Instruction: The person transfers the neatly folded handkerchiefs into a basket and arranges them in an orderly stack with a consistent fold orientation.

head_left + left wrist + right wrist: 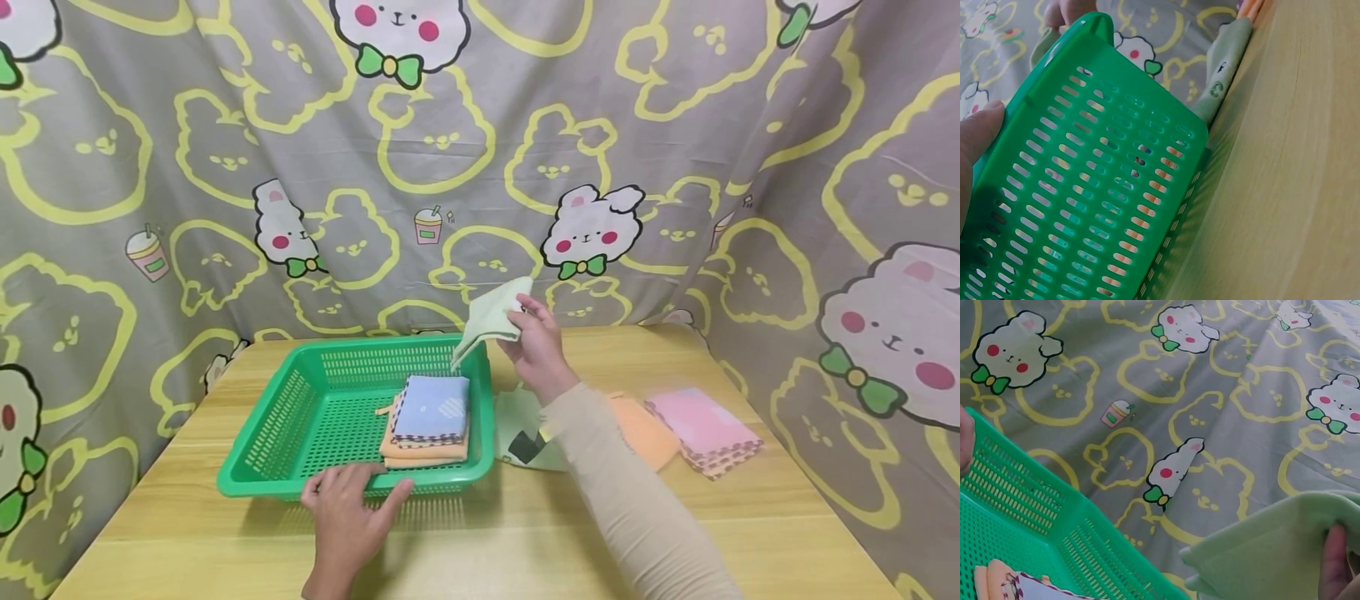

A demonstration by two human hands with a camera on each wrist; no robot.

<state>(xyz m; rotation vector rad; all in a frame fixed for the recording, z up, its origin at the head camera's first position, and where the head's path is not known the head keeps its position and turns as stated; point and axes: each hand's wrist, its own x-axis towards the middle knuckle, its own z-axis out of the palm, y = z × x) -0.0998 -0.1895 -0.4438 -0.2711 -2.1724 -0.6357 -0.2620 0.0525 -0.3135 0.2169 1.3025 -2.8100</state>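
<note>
A folded pale green towel [491, 315] is pinched in my right hand [538, 348], held up above the right rim of the green plastic basket [273, 417]. The same towel [1266, 544] fills the lower right of the right wrist view, with a finger pressing into it. My left hand [351, 518] rests on the basket's near rim, fingers over the edge and thumb to the right. Inside the basket, at its right end, a folded blue towel [431, 408] with a checked border lies on folded orange towels [426, 454].
On the table [480, 550], right of the basket, lie another green towel [525, 417] with a dark patch, an orange towel [645, 429] partly behind my right forearm, and folded pink towels [705, 425]. A patterned curtain [480, 167] hangs behind and beside the table.
</note>
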